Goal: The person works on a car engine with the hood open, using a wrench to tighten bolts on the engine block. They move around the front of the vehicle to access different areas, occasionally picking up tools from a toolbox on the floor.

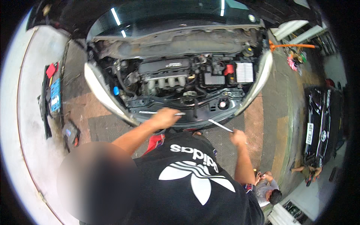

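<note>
My left hand [166, 117] is closed around a slim silver hand tool [148, 112], which lies crosswise over the front edge of a car's engine bay. To the right, my right hand [238, 138] grips a second long silver tool [220, 125], its far end slanting toward the dark front panel [200, 113]. The exact kind of either tool is too small to make out. Beyond my hands sits the engine [165, 71] with its black cover. A red terminal cover [228, 69] and a white ribbed panel [244, 72] are at the right of the bay.
The raised hood [172, 17] is at the far side. On the left floor are a blue tool tray [55, 95] and a dark grey case [70, 132]. Another dark car [318, 123] stands at right. Near lower right, a person [267, 191] is low down.
</note>
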The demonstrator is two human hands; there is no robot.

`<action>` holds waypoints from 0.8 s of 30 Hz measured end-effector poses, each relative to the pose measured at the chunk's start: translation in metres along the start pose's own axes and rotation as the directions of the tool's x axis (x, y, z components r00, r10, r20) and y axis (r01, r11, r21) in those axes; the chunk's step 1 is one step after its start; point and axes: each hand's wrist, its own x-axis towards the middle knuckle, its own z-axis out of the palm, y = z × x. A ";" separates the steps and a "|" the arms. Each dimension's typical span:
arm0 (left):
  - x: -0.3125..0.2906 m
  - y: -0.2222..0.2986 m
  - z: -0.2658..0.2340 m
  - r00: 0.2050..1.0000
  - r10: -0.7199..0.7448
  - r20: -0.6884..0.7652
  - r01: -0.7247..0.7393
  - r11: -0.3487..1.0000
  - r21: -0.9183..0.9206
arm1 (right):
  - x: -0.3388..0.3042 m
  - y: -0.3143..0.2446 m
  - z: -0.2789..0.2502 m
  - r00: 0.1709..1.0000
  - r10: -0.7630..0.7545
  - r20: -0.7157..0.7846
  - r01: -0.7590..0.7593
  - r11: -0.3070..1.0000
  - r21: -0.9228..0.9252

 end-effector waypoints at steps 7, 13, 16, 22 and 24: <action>0.043 -0.009 0.085 0.959 0.177 0.220 -0.214 0.964 0.159 | 0.001 -0.206 0.008 0.936 -0.348 0.055 0.349 0.937 -0.008; 0.034 -0.074 0.082 0.988 0.136 0.069 -0.142 0.984 0.107 | 0.004 -0.203 0.031 0.968 -0.246 -0.046 0.250 0.943 0.221; 0.048 -0.116 0.054 0.996 0.041 -0.081 -0.026 0.983 0.184 | 0.006 -0.158 0.048 0.998 -0.037 -0.056 0.059 0.878 0.474; 0.141 -0.174 -0.051 0.897 0.007 -0.441 0.140 0.943 0.301 | -0.040 -0.050 0.108 0.951 0.269 0.152 -0.306 0.744 0.594; 0.164 -0.179 -0.072 0.879 -0.027 -0.476 0.174 0.947 0.268 | -0.070 -0.030 0.128 0.928 0.312 0.204 -0.370 0.711 0.598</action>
